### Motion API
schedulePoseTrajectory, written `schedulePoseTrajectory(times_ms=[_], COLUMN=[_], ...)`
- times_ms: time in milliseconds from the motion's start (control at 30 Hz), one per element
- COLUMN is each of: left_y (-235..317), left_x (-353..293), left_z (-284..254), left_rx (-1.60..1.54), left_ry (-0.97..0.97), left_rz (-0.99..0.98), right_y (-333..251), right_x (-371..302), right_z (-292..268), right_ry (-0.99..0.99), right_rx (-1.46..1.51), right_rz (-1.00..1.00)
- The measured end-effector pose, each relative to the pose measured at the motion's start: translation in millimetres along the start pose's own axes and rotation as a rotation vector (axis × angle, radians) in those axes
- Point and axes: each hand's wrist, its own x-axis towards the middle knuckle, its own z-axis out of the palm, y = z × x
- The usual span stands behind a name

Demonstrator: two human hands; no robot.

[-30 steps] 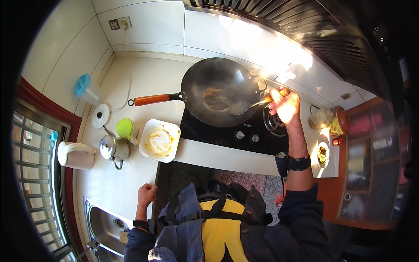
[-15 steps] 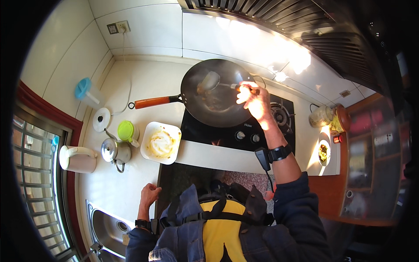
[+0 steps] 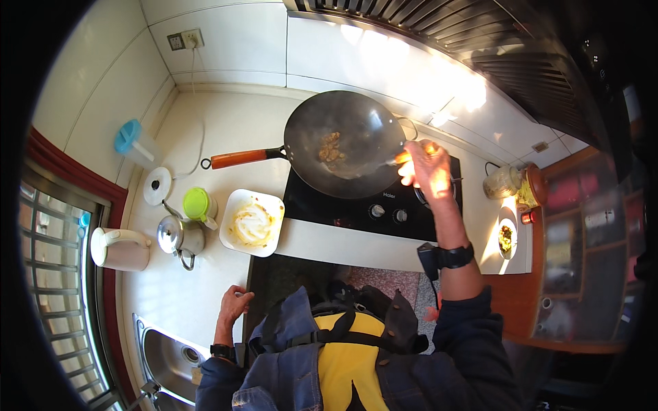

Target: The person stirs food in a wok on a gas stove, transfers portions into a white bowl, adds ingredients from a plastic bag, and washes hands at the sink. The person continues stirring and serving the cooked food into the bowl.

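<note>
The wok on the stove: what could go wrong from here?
The wok might slide or tip if the ladle pushes hard, since the left hand is away from the wok's handle. The right hand could get burned, being close to the wok's rim. The white dish might get knocked off, standing by the counter's front edge.

I see a bright room, daylight at the barred window [image 3: 63,294]. Hard sun blows out the wall tiles [image 3: 411,65] and right hand [image 3: 430,170]; range hood [image 3: 552,92] and cabinet [image 3: 582,257] sit dim. Haze softens the wok [image 3: 322,113]; ladle [image 3: 399,159] blurred. Fisheye bends edges, black corners.
</note>
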Motion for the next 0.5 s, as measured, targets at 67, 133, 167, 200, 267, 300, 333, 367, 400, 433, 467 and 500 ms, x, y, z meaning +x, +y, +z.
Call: schedulePoseTrajectory(times_ms=[67, 133, 167, 200, 267, 300, 333, 367, 400, 433, 467, 500], left_y=[0.7, 0.0, -0.8, -2.3, -4.9, -4.9, -4.9, -5.6, -4.8, -5.4, -4.3, -4.7], left_x=[1.2, 2.0, 2.5, 2.0, 0.9, 1.7, 2.0, 1.1, 2.1, 0.7, 2.0, 0.0], left_z=[-0.6, -1.4, -1.2, -1.0, -1.0, -1.6, -1.8, -1.7, -1.9, -2.2, -0.8, -1.1], left_rx=[0.003, -0.022, -0.043, -0.068, -0.071, -0.075, -0.085, -0.095, -0.100, -0.102, -0.114, -0.128], left_ry=[-0.011, -0.019, -0.021, -0.025, -0.025, -0.024, -0.029, -0.036, -0.031, -0.038, -0.048, -0.052], left_rz=[-0.031, -0.015, -0.013, -0.017, -0.013, -0.003, -0.009, -0.016, -0.039, -0.028, -0.012, -0.009], right_y=[10.0, 17.5, 19.3, 20.7, 21.6, 21.3, 20.7, 19.7, 17.2, 14.4, 11.2, 6.0], right_x=[4.0, 5.7, 8.4, 11.3, 19.0, 24.3, 27.6, 29.8, 32.1, 30.2, 26.6, 23.2], right_z=[19.8, 30.1, 30.9, 33.3, 36.4, 41.4, 40.5, 39.8, 38.3, 29.5, 22.1, 11.1], right_ry=[-0.016, -0.014, -0.017, -0.023, -0.034, -0.140, -0.174, -0.200, -0.189, -0.167, -0.083, -0.106], right_rx=[0.235, 0.306, 0.299, 0.294, 0.311, 0.540, 0.479, 0.407, 0.304, 0.250, 0.150, 0.094], right_rz=[0.066, -0.022, -0.068, -0.088, -0.233, -0.199, -0.179, -0.143, -0.057, -0.023, -0.038, -0.090])
